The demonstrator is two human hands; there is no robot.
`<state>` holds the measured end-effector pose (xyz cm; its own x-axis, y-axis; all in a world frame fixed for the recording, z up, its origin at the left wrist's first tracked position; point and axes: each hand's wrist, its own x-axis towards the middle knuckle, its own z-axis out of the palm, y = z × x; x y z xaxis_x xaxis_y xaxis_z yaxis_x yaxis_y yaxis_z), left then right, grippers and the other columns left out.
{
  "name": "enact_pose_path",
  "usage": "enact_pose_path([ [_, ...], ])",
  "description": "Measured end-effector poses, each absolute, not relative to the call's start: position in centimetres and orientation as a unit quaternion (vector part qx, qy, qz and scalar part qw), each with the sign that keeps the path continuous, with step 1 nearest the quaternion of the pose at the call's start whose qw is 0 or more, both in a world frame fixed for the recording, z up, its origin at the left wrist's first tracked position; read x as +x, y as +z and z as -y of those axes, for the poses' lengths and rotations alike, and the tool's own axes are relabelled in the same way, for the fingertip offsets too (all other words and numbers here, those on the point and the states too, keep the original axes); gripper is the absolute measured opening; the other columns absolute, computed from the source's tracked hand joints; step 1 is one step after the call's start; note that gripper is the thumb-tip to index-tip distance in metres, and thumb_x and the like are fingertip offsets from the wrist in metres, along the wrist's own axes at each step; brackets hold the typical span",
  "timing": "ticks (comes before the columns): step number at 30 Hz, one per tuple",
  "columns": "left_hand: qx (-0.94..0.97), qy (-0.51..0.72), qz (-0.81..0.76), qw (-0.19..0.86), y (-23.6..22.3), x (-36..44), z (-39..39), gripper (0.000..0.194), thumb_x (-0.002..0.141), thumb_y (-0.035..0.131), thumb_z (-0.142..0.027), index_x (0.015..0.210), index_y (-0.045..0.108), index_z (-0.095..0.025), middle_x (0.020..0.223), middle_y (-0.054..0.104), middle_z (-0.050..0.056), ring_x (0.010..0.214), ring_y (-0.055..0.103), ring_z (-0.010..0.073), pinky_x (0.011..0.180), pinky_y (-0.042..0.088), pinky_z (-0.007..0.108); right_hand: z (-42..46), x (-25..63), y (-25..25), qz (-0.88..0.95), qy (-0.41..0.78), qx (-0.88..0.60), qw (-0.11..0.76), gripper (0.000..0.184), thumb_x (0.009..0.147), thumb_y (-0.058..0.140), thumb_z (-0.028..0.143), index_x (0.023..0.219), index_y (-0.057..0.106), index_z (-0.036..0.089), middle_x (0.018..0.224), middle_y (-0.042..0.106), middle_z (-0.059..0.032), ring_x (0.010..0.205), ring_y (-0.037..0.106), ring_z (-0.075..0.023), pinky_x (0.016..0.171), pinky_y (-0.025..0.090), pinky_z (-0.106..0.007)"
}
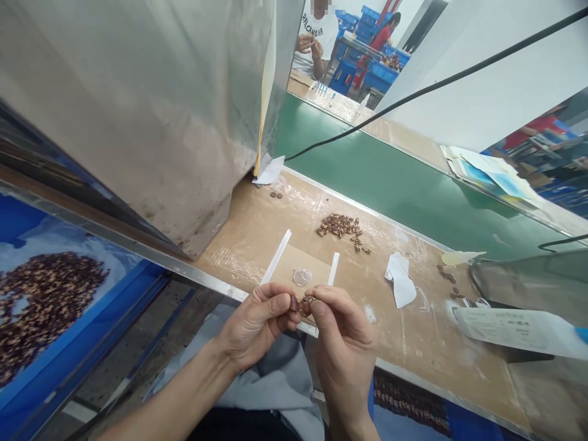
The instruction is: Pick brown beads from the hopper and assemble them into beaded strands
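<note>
Over the table's near edge, my left hand [250,327] pinches a small dark brown disc-like piece [294,303] between thumb and fingers. Close against it, my right hand [343,337] grips a small brown-and-gold part [305,304] in its fingertips. The two pieces meet or nearly meet; fingers cover most of them, so I cannot tell whether they are joined. Just beyond the fingers lies a small clear round item [302,277] on a cardboard sheet [301,257] edged by two white strips. Further back sits a loose pile of brown-and-gold parts [339,225].
A blue bin [133,288] of similar parts is at the left, beside a large metal panel [138,122]. Brown discs [276,195], crumpled white paper [400,280] and a plastic-wrapped item [514,327] lie on the table. Behind runs a green belt [367,168]; people work beyond.
</note>
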<state>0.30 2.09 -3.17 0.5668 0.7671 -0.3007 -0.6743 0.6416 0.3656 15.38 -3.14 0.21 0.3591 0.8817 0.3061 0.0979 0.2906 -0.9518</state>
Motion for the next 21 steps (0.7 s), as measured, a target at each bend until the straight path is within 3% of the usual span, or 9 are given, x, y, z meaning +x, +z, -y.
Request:
enact_pose_path([
  [9, 0.12, 0.414, -0.216, 0.876, -2.88, 0.09, -2.39, 0.03, 0.077, 0.12, -0.036, 0.087, 0.096, -0.02, 0.08, 0.088, 0.006, 0.069, 0.081, 0.0119, 0.065, 0.066, 0.015, 3.09, 15.27, 0.67, 0.494, 0.282, -0.527, 0.632, 0.005, 0.113, 0.09, 0.028, 0.113, 0.094, 0.029, 0.108, 0.089, -0.0068, 0.098, 0.087, -0.0257, 0.086, 0.075, -0.036],
  [21, 0.128, 0.412, -0.211, 0.877, -2.91, -0.05, -2.33, 0.031, 0.077, 0.119, -0.036, 0.088, 0.096, -0.019, 0.08, 0.089, 0.006, 0.069, 0.083, 0.0131, 0.065, 0.067, 0.015, 3.27, 15.53, 0.55, 0.518, 0.263, -0.535, 0.613, 0.008, 0.114, 0.088, 0.025, 0.114, 0.093, 0.03, 0.11, 0.089, -0.0048, 0.1, 0.087, -0.0222, 0.09, 0.075, -0.03],
])
